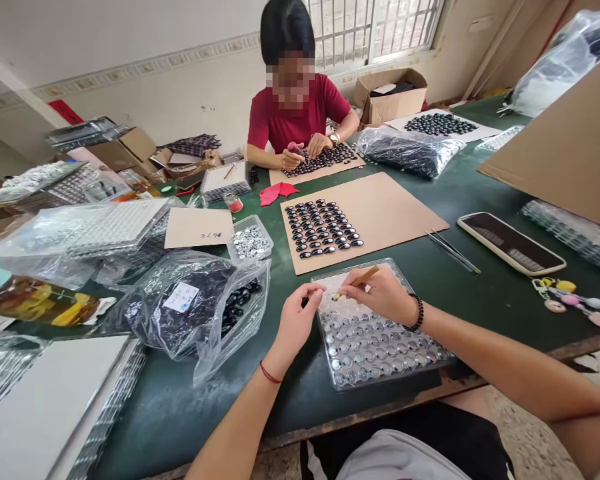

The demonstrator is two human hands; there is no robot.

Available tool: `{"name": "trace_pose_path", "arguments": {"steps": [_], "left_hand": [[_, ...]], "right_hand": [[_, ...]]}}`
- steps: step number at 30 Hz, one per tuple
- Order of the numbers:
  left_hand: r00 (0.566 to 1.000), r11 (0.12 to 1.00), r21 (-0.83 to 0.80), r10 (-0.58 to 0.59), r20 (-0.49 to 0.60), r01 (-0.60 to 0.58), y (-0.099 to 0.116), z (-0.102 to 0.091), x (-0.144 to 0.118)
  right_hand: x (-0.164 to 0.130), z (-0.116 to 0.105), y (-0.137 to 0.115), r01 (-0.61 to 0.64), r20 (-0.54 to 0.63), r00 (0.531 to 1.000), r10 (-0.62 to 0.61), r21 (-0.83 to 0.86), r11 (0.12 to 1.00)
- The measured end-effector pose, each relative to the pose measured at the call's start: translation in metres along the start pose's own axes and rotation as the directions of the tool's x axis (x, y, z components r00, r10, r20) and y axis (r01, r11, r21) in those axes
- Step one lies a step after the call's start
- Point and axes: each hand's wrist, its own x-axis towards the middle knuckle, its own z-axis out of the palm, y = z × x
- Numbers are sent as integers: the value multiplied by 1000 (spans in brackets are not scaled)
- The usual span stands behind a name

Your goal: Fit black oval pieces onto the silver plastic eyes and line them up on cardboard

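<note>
Green table point(480, 300), pale walls point(130, 40), barred window point(375, 27)

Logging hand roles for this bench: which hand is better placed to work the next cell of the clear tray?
Probably the right hand: it holds the wooden stick tip-down over the clear tray. The left hand sits at the tray's left edge, pinching something small.

A single head-worn camera looks forward and down across the green table point(480, 307) from its near edge. It sits close above the clear tray point(375, 347), and the co-worker point(295, 113) opposite stays well off.
</note>
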Motion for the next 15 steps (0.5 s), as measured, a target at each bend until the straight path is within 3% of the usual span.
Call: {"name": "trace_pose_path", "arguments": {"steps": [3,7,11,15], "left_hand": [[975,922,320,195,104,-218,-1,7,-5],[955,789,539,220,199,-294,-5,10,-7],[950,752,586,192,245,-303,-7,6,-9],[971,858,462,161,175,-225,2,17,-6]], "right_hand": [[-7,-1,2,88,-30,996,-88,-16,996],[-12,2,5,186,-40,982,-184,33,982],[-9,10,10,220,-62,974,-218,28,975],[-4,3,-2,179,-52,983,-178,15,984]]}}
